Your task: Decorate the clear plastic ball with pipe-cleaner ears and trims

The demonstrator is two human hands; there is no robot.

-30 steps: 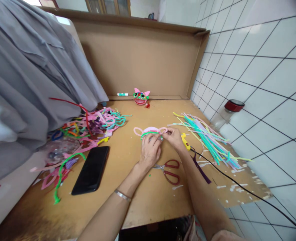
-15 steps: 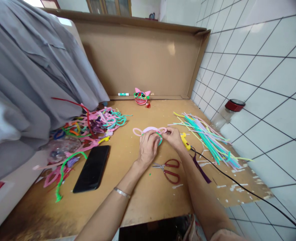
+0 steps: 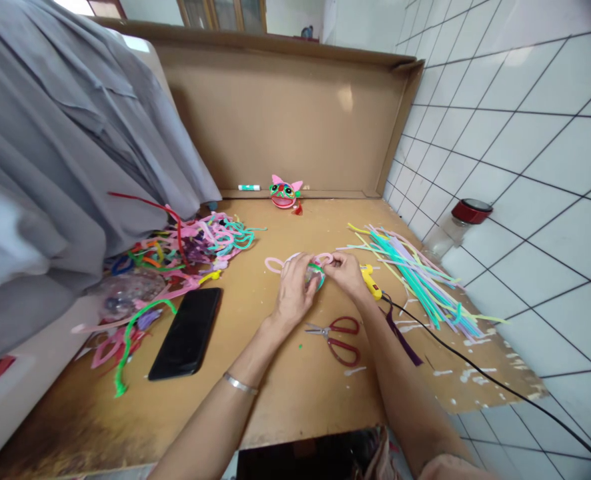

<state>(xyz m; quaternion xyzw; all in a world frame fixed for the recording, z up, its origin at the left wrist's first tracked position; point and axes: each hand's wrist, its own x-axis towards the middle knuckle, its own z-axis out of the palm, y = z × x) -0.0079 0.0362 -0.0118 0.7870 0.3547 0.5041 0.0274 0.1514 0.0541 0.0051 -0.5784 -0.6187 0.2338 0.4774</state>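
- The left hand (image 3: 295,290) is lying over a pink pipe-cleaner shape (image 3: 275,265), fingers curled down on it; the hand is covering most of the piece, so its middle part is hard to make out.
- The right hand (image 3: 344,273) is pinching the right end of the same shape between the fingertips, where a small pink loop and a bit of green are showing.
- The shape is sitting on the cardboard work surface (image 3: 295,387), near its centre; only one pink loop on the left is sticking out clearly.
- A silver bracelet (image 3: 239,383) is sitting on the left wrist.
- Red-handled scissors (image 3: 338,335) are lying just below the hands, partly hidden by the right forearm.
- A yellow glue gun (image 3: 370,281) is lying just beside the right hand; its black cord (image 3: 475,373) is running off the lower right edge.
- A bundle of straight pipe cleaners (image 3: 415,277) is lying to the right, near the tiled wall.
- A glass jar with a red lid (image 3: 458,223) is leaning at the wall; its glass is hard to see.
- A black phone (image 3: 188,331) is lying to the left, face down or dark, I cannot tell which.
- A tangled heap of bent pipe cleaners (image 3: 190,243) is partly going under grey cloth (image 3: 50,167).
- A finished pink animal face (image 3: 284,192) and a green-capped marker (image 3: 249,187) are resting at the cardboard back wall.
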